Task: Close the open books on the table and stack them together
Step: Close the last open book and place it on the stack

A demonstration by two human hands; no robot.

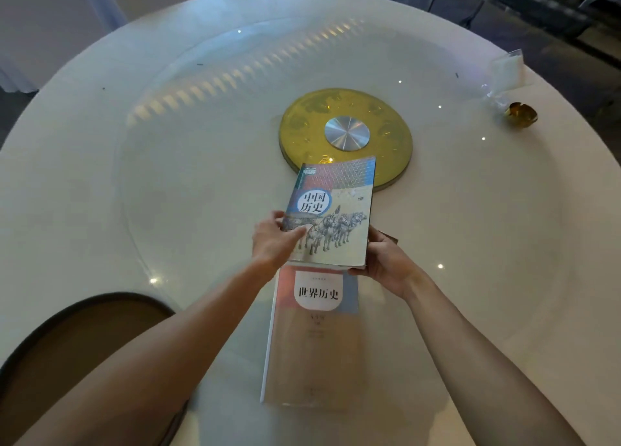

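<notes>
Head view: two closed books, one held over the other

Nearest, a closed pale book [312, 341] lies flat on the round white counter [504, 244]. Above its far end, the horse-cover book [331, 215], also closed, is held at its near corners: the left hand [274, 240] has its grip clamped on the left edge, the right hand [381, 260] clamped on the right corner. Beyond sits a gold disc [346, 136]; far right, a small gold bowl [521, 114].
</notes>
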